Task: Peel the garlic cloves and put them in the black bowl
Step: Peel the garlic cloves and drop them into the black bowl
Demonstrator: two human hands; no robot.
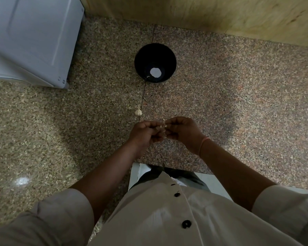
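2 hands (left (144,134), right (183,132)) pinch clove (161,128) near counter (181,160) edge.

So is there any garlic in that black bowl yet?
Looks empty: the black bowl stands upright and its dark inside shows only a round white spot, likely a reflection, no cloves.

One wide-angle head-worn view, facing forward and steeply down onto the speckled brown granite countertop (220,96). Close range: left hand (144,135) and right hand (182,133) at centre, white buttoned shirt (167,219) along bottom edge.
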